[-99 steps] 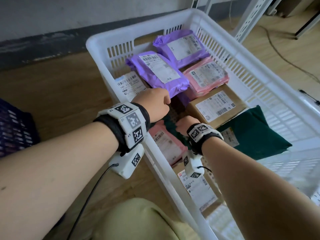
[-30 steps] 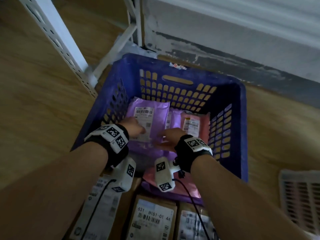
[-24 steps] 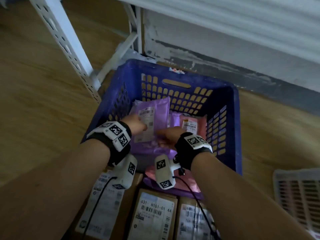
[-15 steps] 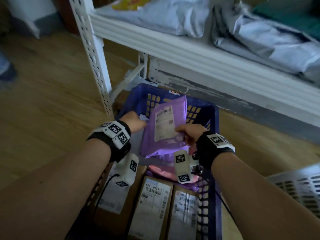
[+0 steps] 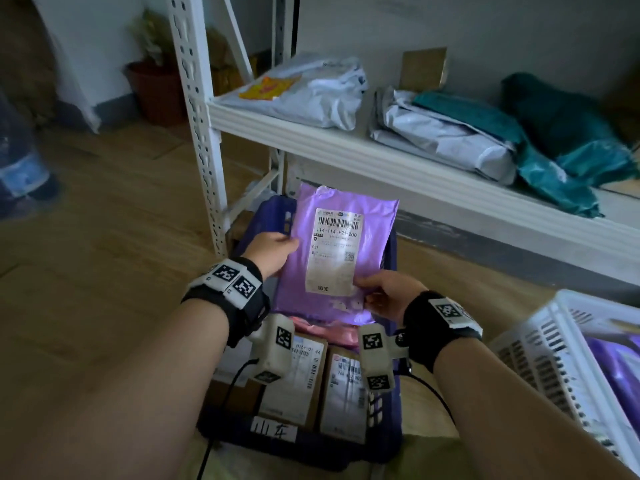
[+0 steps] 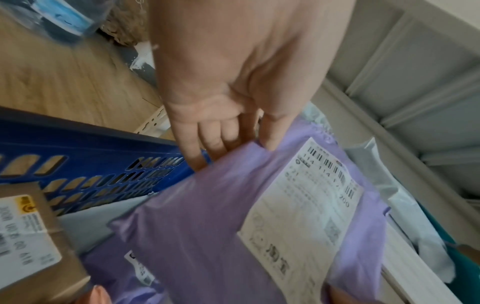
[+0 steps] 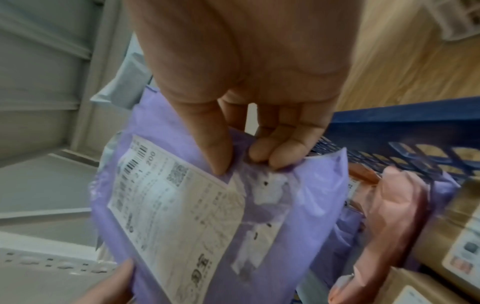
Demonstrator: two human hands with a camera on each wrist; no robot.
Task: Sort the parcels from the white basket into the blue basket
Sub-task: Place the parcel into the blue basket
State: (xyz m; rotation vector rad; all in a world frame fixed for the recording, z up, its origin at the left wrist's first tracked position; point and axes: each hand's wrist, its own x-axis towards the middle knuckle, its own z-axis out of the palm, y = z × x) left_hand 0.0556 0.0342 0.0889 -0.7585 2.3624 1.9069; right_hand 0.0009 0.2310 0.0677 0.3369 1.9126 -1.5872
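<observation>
Parcel (image 5: 341,258) higher, out of basket (image 5: 393,403)

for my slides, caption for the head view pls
Both hands hold a purple parcel upright above the blue basket.

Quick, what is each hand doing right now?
Left hand: pinches the left edge of the purple parcel, held up above the blue basket.
Right hand: pinches the same parcel's lower right corner.
</observation>
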